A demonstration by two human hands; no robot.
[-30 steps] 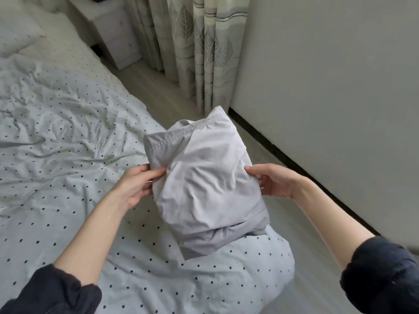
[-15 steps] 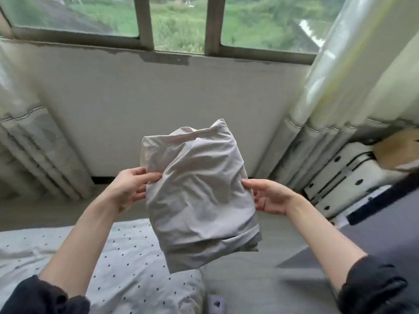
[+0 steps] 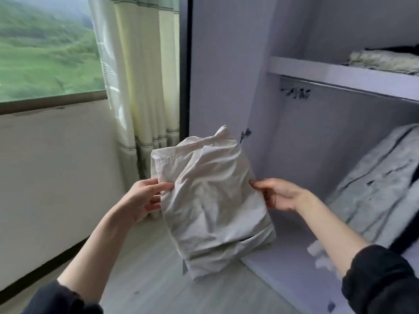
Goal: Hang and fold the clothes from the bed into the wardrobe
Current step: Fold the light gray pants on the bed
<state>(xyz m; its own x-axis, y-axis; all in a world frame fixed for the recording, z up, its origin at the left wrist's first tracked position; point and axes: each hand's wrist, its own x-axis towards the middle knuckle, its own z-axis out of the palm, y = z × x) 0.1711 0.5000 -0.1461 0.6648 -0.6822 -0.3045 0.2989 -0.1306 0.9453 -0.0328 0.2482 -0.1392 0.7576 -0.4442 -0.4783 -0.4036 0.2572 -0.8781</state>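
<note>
I am gripping the folded pale garment with left hand and right hand, facing the open wardrobe.

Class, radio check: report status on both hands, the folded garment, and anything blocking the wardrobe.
Left hand and right hand pinch the folded pale garment by its sides. Garment held in the air, before the open wardrobe. Grey hanging garment at right; nothing blocks the way.

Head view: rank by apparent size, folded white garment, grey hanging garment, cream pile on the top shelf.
1. Folded white garment, but it is nearest the camera, so its lead is unsure.
2. Grey hanging garment, cut off by the frame edge; true size unknown.
3. Cream pile on the top shelf, plainly smallest.
</note>
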